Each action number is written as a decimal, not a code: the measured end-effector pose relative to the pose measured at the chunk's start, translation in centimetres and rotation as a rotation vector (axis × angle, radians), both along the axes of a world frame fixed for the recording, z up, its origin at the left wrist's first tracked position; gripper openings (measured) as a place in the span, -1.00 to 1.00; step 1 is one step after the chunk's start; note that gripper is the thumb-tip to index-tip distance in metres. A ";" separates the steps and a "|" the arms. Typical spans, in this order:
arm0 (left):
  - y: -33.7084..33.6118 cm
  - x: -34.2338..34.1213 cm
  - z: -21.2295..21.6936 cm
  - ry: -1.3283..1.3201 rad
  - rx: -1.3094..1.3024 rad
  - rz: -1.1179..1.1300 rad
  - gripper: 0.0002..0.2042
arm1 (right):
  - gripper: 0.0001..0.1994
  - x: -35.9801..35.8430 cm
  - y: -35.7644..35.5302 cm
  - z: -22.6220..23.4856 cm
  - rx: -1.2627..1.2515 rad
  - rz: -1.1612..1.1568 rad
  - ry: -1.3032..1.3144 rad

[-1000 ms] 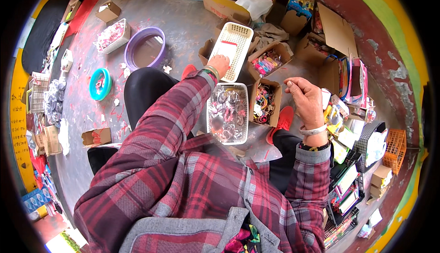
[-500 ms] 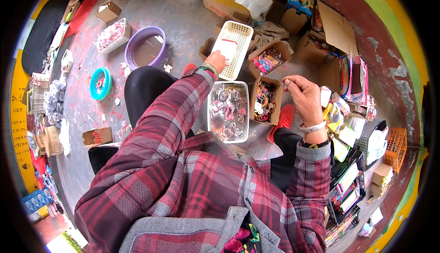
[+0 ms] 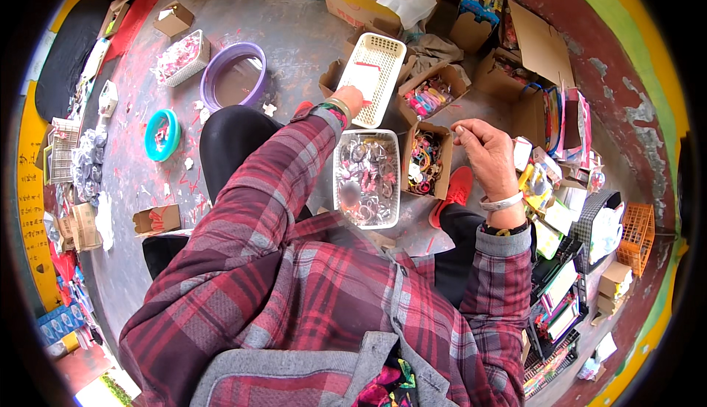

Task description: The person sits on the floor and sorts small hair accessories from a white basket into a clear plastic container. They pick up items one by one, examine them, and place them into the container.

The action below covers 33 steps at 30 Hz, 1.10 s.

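My left hand reaches to the near left side of a cream perforated basket. Its fingers are closed at the lower edge of a flat white card with red edges, which lies over the basket; the fingertips are partly hidden. Raised over the right side, my right hand has its thumb and forefinger pinched together; whatever may be between them is too small to make out. Between my knees stands a white basket full of small bagged hair ties. Beside it is a cardboard box of colourful hair ties.
A purple tub, a turquoise basin and a white basket of pink pieces stand on the floor at left. Cardboard boxes crowd the far right. An orange crate sits by the wall, with piled goods nearer me.
My left hand has shifted very slightly at the card. My right hand stays almost where it was, still pinched.
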<state>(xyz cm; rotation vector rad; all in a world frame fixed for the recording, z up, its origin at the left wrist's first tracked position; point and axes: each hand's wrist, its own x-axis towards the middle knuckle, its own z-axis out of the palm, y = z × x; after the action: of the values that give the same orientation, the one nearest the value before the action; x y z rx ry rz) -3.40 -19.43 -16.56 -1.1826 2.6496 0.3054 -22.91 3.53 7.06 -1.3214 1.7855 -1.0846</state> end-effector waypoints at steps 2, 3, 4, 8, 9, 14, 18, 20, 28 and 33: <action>0.7 -0.7 1.5 0.045 0.042 0.039 -0.79 | -0.85 -0.2 0.2 0.1 0.027 -0.013 -0.009; 0.8 -1.0 1.4 0.075 0.048 0.065 -0.79 | -0.85 -0.3 0.3 0.0 0.024 -0.014 0.012; 0.8 -0.8 1.4 0.102 0.049 0.099 -0.79 | -0.85 -0.3 0.2 -0.1 0.018 -0.008 0.028; 0.6 -0.1 0.9 0.127 0.006 0.162 -0.79 | -0.85 0.0 0.0 -0.1 0.021 0.013 -0.003; 0.6 0.1 0.8 0.127 -0.015 0.167 -0.79 | -0.85 0.1 0.0 -0.1 0.015 0.016 0.001; 1.2 -0.3 2.9 0.129 -0.086 0.138 -0.78 | -0.85 -0.1 0.1 -0.4 0.009 0.027 0.040; 0.5 -0.2 1.7 0.172 -0.078 0.147 -0.75 | -0.85 0.0 0.0 -0.5 0.012 0.031 0.037; 0.2 -0.2 1.3 0.162 -0.080 0.117 -0.75 | -0.85 0.0 -0.1 -0.5 0.018 0.029 0.057; -1.3 -0.2 -0.6 0.183 -0.125 -0.020 -0.79 | -0.84 0.0 -0.1 -0.9 0.036 0.033 0.052; -1.1 -0.2 1.0 0.286 -0.025 0.205 -0.85 | -0.84 0.1 0.0 -0.8 0.053 0.036 0.049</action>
<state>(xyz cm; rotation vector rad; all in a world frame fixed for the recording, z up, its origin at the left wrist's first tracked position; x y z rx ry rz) -3.65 -20.52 -15.58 -1.5254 2.7769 0.5141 -22.84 3.55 6.21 -1.3543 1.8061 -0.9870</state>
